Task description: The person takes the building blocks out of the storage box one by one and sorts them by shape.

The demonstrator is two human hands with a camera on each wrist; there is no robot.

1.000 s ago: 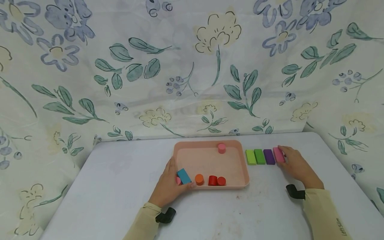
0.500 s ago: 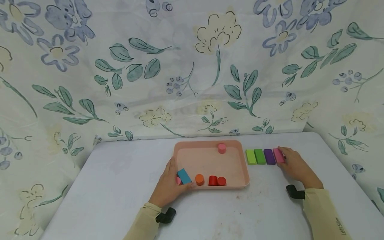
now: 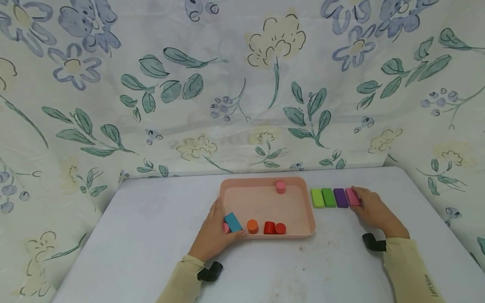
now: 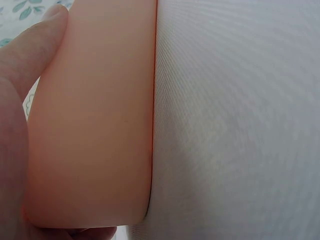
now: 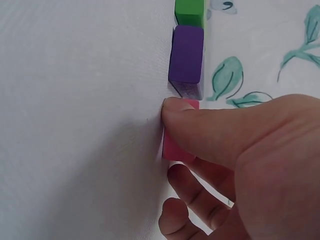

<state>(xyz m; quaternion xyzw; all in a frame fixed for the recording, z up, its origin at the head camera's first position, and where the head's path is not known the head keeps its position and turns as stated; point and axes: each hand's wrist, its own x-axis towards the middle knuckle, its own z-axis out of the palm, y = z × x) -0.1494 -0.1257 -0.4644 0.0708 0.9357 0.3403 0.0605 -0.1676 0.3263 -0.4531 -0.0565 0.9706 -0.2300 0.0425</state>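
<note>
We are seeing the right hand (image 3: 373, 209) pinching the pink block (image 3: 352, 196), its thumb and index finger closing in and parting only by the block itself, while the other fingers are curling loosely beside it. That block is sitting on the white surface (image 3: 314, 269) at the right end of a row, just beside the purple block (image 3: 340, 198), with the green block (image 3: 329, 198) and lime block (image 3: 317, 198) following leftward. From the head view, we are finding its longer visible side running near to far, the far end slanting slightly left; we are not managing to tell whether it is standing or lying flat. The left hand (image 3: 212, 236) is gripping the near left corner of the tray (image 3: 265, 206), thumb spreading widely from the fingers, and the tray's long axis is running left to right.
</note>
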